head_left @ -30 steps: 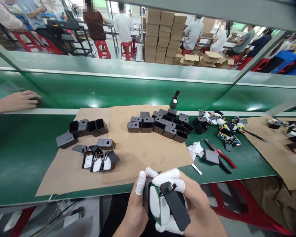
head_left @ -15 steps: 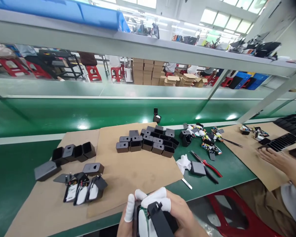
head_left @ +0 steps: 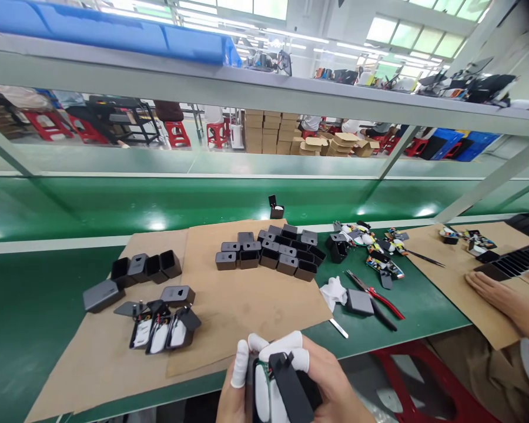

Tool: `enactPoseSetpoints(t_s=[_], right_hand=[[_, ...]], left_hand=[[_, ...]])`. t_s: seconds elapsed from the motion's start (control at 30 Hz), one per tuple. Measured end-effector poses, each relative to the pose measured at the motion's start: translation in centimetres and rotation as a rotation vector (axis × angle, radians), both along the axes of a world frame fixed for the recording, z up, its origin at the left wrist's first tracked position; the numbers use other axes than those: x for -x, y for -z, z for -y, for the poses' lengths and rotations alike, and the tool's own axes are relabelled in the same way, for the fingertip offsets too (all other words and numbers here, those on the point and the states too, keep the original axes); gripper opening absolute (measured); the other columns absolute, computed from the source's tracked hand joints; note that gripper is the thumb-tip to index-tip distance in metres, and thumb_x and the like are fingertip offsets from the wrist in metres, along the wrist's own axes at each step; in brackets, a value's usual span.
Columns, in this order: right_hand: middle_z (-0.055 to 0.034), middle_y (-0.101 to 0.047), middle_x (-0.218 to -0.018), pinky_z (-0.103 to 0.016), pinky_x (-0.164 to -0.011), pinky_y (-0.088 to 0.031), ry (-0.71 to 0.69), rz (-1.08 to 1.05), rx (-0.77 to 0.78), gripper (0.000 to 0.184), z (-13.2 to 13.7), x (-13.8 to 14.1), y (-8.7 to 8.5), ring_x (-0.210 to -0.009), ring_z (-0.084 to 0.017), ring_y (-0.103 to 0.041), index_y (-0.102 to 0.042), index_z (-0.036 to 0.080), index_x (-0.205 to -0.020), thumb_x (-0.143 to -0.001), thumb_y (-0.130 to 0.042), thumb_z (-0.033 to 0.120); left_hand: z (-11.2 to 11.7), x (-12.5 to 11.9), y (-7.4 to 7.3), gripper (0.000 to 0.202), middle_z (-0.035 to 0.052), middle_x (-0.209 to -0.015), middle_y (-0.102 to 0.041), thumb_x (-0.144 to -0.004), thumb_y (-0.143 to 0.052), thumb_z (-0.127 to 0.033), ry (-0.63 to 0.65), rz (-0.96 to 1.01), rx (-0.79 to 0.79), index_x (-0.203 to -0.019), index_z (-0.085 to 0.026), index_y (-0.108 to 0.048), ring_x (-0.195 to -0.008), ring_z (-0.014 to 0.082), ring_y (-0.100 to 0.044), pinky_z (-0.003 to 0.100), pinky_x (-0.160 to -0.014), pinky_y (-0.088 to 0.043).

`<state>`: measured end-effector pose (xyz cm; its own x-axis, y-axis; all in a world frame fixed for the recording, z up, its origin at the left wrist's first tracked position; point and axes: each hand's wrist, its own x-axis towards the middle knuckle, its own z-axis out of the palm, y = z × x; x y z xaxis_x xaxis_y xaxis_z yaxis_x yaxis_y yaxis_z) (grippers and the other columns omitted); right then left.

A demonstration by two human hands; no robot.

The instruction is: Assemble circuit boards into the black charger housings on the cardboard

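Low in front of me, both hands are wrapped around a black plastic case (head_left: 288, 388). Its lid piece, with two small prongs, hangs open across the top, and white padded parts and a strip of green circuit board show inside. My left hand (head_left: 234, 385) grips the left wall, while my right hand (head_left: 324, 376) closes over the top and right side. White finger cots cover several fingertips. To the left on brown cardboard (head_left: 229, 308) lie three opened cases (head_left: 159, 333) with white parts inside, beside closed and hollow black cases (head_left: 143, 268).
A cluster of black cases (head_left: 275, 249) stands mid-cardboard. Further right are red-handled pliers (head_left: 385, 302), a grey block (head_left: 360, 302), a white cloth (head_left: 334, 292) and loose circuit parts (head_left: 381, 267). A co-worker's hand (head_left: 496, 291) rests at far right. A shelf beam (head_left: 264, 88) crosses overhead.
The view has shifted slightly, so the bench things appear a little further right. Both hands keep hold of the case, and the co-worker's hand is still by the black tray.
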<state>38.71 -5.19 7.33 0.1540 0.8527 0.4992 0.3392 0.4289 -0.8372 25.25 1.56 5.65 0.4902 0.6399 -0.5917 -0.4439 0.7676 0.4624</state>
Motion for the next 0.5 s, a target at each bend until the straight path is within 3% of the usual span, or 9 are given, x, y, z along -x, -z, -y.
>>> enactPoseSetpoints(t_s=[0.1, 0.27, 0.37, 0.5], right_hand=[[-0.0083, -0.076, -0.101, -0.032, -0.087, -0.066, 0.016, -0.013, 0.034, 0.048, 0.0, 0.2, -0.2, -0.084, -0.022, -0.076, -0.074, 0.026, -0.123, -0.082, -0.095, 0.041], [-0.01, -0.077, -0.103, -0.03, -0.084, -0.066, 0.03, -0.02, 0.064, 0.049, -0.1, 0.5, -0.9, -0.09, -0.024, -0.077, -0.076, 0.024, -0.119, -0.083, -0.094, 0.051], [-0.0091, -0.077, -0.104, -0.031, -0.088, -0.066, 0.03, -0.067, 0.035, 0.05, -0.1, 0.5, -1.4, -0.088, -0.023, -0.076, -0.076, 0.024, -0.121, -0.081, -0.096, 0.047], [-0.007, -0.078, -0.103, -0.029, -0.082, -0.067, 0.06, -0.047, 0.051, 0.045, 0.6, 0.4, -2.4, -0.085, -0.022, -0.076, -0.076, 0.026, -0.123, -0.084, -0.094, 0.036]], left_hand=[[0.0, -0.2, -0.1, 0.044, 0.0031, -0.083, -0.081, -0.073, -0.097, -0.054, 0.026, -0.004, 0.003, -0.104, -0.025, -0.083, -0.099, 0.0307, -0.081, 0.039, -0.09, -0.067], [-0.1, -0.1, -0.3, 0.038, 0.0019, -0.077, -0.078, -0.073, -0.095, -0.058, 0.047, -0.003, -0.022, -0.086, -0.025, -0.081, -0.095, 0.0322, -0.08, 0.039, -0.084, -0.066], [0.1, 0.0, -0.2, 0.042, 0.0019, -0.076, -0.077, -0.071, -0.096, -0.059, 0.044, -0.015, -0.037, -0.081, -0.021, -0.079, -0.091, 0.0315, -0.079, 0.039, -0.084, -0.063], [0.1, 0.3, -0.1, 0.047, 0.0018, -0.082, -0.076, -0.076, -0.093, -0.061, 0.068, -0.009, -0.094, -0.088, -0.018, -0.08, -0.087, 0.0238, -0.073, 0.032, -0.083, -0.057]])
